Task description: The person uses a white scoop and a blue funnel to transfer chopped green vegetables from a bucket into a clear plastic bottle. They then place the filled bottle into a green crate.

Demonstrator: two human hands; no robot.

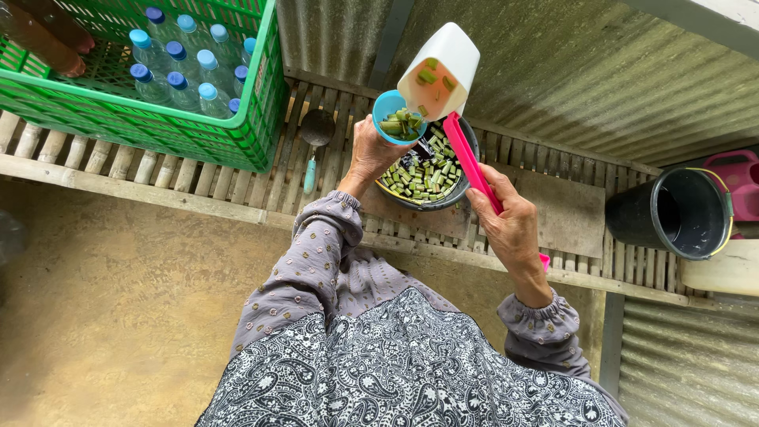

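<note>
My left hand [368,152] holds a small blue cup [393,112] filled with cut green vegetable pieces, just above the rim of a dark bowl [465,188]. That bowl holds more green pieces in water and rests on a slatted wooden platform. My right hand [507,223] grips the pink handle [470,161] of a white scoop [443,68], which is tilted over the blue cup with a few green pieces and liquid inside it.
A green plastic crate [166,126] with several blue-capped water bottles stands at the upper left. A dark ladle [316,126] lies on the slats beside it. A black bucket [680,215] and a pink container [735,175] sit at the right. Corrugated metal sheeting lies beyond.
</note>
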